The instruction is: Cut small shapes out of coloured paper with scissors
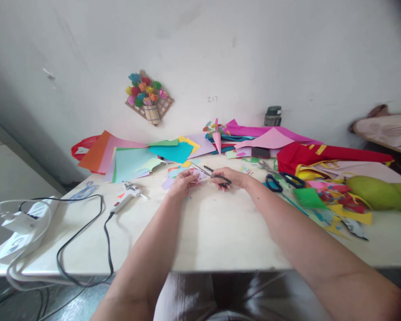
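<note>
My right hand point(226, 176) is closed around the black handles of a pair of scissors point(205, 170), whose blades point left and away from me. Facing it, my left hand point(184, 182) has thumb and fingers pinched together. Whatever is between those fingertips is too small to make out. Lilac paper point(201, 174) shows between the two hands, near the blades. Colored paper scraps point(169, 183) lie just behind and left of my left hand. A larger pair of scissors point(282, 178) with dark blue handles rests beyond my right forearm.
On the left are a glue gun point(122, 201), its looping black cable and a power strip point(26, 232). Colored paper sheets point(130, 161) line the wall, with a pink paper cone of flowers point(217, 138). Red fabric point(321, 156) and scraps crowd the right. A flower decoration point(149, 96) hangs above.
</note>
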A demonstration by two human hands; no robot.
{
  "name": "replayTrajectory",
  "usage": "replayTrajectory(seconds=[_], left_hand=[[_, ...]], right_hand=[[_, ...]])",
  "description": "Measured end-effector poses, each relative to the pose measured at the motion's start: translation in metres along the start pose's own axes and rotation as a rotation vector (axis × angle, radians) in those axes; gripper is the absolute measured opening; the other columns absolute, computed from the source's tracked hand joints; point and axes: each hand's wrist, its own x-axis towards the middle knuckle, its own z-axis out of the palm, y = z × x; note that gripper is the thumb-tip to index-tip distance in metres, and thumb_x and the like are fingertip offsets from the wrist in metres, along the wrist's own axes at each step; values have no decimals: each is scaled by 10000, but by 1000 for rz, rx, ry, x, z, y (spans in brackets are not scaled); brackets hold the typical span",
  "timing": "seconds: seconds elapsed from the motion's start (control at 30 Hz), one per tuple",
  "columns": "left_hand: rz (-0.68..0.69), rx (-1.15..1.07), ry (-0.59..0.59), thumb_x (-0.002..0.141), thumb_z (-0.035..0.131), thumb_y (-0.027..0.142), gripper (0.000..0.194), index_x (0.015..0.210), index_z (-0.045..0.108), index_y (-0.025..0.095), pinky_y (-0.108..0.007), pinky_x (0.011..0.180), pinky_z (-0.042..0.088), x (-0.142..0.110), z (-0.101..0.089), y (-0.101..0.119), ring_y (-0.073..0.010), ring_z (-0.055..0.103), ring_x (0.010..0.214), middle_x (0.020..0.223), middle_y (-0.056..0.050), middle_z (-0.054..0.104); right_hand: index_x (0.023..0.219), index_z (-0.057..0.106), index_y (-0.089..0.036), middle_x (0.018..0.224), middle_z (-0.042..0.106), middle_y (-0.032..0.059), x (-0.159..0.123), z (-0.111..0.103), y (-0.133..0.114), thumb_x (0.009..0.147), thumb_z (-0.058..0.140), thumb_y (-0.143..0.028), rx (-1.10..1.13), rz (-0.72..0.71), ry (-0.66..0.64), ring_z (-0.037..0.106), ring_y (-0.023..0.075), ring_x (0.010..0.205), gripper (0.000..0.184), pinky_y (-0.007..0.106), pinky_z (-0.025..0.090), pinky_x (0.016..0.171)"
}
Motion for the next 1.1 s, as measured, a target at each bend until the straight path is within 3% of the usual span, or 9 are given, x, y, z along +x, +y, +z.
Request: replayTrajectory(seconds=[0.2, 0.43, 0.53, 0.63, 0.73, 0.8, 0.93, 1.1], left_hand=[[-56, 21, -62, 574, 764, 289, 297, 693, 538, 137, -278, 599, 507, -1, 2, 2, -162, 645, 612, 720, -61, 679], [-57, 28, -88, 534, 781, 277, 333, 679, 504, 162, -216, 490, 461, -1, 4, -2, -111, 585, 497, 568, 15, 614], [-31, 90, -55, 542, 775, 297, 315, 664, 522, 156, -192, 429, 414, 0, 3, -1, -86, 531, 427, 515, 25, 589], [76, 167, 67, 591, 744, 353, 289, 652, 553, 146, -183, 367, 344, 2, -1, 4, -66, 445, 333, 417, 33, 539], [180, 147, 234, 583, 742, 391, 311, 681, 580, 145, -191, 340, 303, 3, -5, 12, -70, 417, 301, 388, 38, 522], [215, 112, 295, 558, 755, 399, 338, 714, 599, 143, -197, 365, 337, 2, -7, 17, -73, 448, 324, 451, 21, 579], [202, 92, 291, 529, 769, 411, 394, 774, 629, 136, -245, 499, 462, 0, -4, 20, -106, 555, 436, 609, -31, 667], [198, 102, 251, 536, 769, 384, 391, 801, 651, 121, -295, 615, 506, -1, -2, 17, -164, 637, 562, 688, -72, 693]], right_hand=[[821, 553, -133, 568, 593, -21, 5, -3, 5, 632, 718, -312, 82, -53, 115, 504, 68, 406, 309, 180, 369, 397], [871, 542, -149, 659, 615, -25, 10, 8, -3, 543, 762, -210, 292, -166, 303, 579, 89, 552, 400, 224, 480, 578], [890, 538, -159, 646, 610, -23, 12, 13, -6, 570, 755, -256, 264, -152, 371, 578, 98, 539, 399, 217, 465, 528], [952, 543, -167, 635, 621, 0, 14, 10, -4, 616, 734, -369, 34, -36, 479, 594, 133, 540, 436, 229, 444, 485], [940, 596, -193, 754, 669, 47, 15, 2, 0, 608, 717, -478, -445, 103, 646, 639, 195, 713, 454, 287, 475, 601], [861, 642, -196, 850, 679, 86, 14, -3, 3, 564, 737, -488, -583, 142, 686, 625, 255, 865, 427, 332, 465, 693], [895, 688, -224, 939, 684, 91, 9, -8, 2, 608, 684, -514, -869, 266, 641, 610, 258, 922, 408, 312, 447, 718], [1007, 678, -232, 1006, 677, 85, 5, -15, 1, 722, 588, -405, -933, 308, 667, 600, 237, 960, 345, 289, 437, 736]])
